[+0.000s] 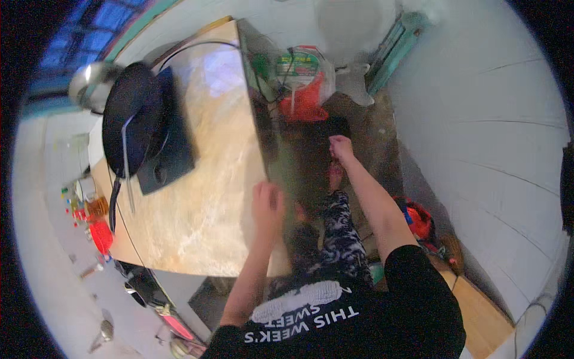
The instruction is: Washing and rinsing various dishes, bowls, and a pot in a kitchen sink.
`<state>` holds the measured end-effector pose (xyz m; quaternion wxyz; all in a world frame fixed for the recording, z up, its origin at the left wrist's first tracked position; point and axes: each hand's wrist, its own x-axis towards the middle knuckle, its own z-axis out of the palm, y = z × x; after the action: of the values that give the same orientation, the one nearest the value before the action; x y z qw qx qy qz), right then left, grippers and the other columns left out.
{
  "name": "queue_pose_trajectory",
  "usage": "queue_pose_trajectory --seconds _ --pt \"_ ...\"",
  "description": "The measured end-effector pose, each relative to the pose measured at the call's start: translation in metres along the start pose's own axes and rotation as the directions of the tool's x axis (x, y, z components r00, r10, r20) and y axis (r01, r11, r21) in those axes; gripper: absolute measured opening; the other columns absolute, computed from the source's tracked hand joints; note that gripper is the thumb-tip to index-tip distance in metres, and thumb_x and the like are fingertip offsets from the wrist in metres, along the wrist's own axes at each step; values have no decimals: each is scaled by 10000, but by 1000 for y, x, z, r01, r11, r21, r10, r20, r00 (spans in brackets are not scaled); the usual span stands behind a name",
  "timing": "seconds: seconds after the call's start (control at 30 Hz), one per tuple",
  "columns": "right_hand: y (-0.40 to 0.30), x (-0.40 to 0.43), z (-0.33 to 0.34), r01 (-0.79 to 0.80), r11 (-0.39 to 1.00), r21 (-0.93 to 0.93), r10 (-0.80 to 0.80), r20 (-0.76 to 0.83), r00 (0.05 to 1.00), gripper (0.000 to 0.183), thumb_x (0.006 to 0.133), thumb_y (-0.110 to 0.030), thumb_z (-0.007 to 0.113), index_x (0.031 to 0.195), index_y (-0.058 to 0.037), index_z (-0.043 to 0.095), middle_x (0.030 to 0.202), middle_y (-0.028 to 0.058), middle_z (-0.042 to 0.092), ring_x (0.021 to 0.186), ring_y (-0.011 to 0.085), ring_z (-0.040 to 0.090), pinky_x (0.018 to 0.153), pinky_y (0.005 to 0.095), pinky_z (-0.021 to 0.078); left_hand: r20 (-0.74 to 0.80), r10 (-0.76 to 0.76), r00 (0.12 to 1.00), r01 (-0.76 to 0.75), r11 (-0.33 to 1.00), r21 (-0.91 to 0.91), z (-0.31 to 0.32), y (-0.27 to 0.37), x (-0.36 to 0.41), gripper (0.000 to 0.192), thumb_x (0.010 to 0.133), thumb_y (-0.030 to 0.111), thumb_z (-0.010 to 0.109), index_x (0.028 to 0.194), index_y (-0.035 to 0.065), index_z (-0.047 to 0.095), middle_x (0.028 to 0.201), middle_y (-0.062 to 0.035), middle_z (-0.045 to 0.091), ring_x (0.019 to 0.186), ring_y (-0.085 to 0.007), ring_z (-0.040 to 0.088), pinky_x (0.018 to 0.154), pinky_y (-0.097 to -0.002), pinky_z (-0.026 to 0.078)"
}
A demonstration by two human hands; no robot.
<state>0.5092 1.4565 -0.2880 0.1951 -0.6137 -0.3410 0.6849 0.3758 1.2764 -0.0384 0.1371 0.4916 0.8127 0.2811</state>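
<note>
My left hand is at the near-right edge of a marbled countertop, fingers curled and blurred. Whether it touches the edge or holds anything is unclear. Farther out, over the dark floor, my right hand has its fingers curled in, and no object shows in it. Left of my hands, a black wok with a handle stands over a dark flat cooktop. A thin long utensil lies across the wok's side.
Behind the wok is a shiny metal pot or lid. A black cable crosses the counter's far end. Beyond the counter, a red plastic bag sits by a package with a green label. A tiled wall closes off the right.
</note>
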Motion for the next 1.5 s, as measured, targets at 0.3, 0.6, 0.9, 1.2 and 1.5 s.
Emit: queue_pose_trajectory --seconds 0.3,0.6,0.9,1.2,1.5 --pt "-4 117 59 362 924 -122 -369 -40 928 357 728 -109 551 1067 -11 496 928 162 607 834 276 599 734 367 462 -88 71 994 -47 968 248 11 -11 -5 127 635 4 601 722 59 526 724 -81 536 693 -257 503 654 -355 425" --pt "61 209 56 124 907 -403 -201 -155 967 252 753 -209 565 919 -20 589 908 166 599 880 323 565 756 404 440 -51 -3 999 16 964 267 33 8 -4 156 651 -53 549 743 61 498 759 -82 468 729 -220 448 636 -313 377" --pt "18 -8 -14 221 966 -137 -220 27 975 191 820 -202 527 896 -35 578 775 141 606 680 280 588 614 346 457 133 120 984 -140 978 155 53 43 18 184 644 -31 578 794 68 538 852 -104 512 816 -249 482 671 -325 409" --pt "-64 -97 -108 351 423 -835 -71 356 932 219 737 -141 533 950 -95 503 680 149 583 637 330 587 545 440 456 300 226 927 -231 973 -18 240 48 111 375 628 22 613 988 58 512 1128 -162 453 1059 -357 416 905 -408 341" --pt "-76 -132 -145 467 318 -825 60 509 859 132 742 -133 491 861 -83 517 652 134 577 627 314 591 520 434 458 649 -155 745 547 700 -460 331 -45 59 506 635 58 646 1101 62 450 1188 -158 417 1137 -256 400 932 -360 350"
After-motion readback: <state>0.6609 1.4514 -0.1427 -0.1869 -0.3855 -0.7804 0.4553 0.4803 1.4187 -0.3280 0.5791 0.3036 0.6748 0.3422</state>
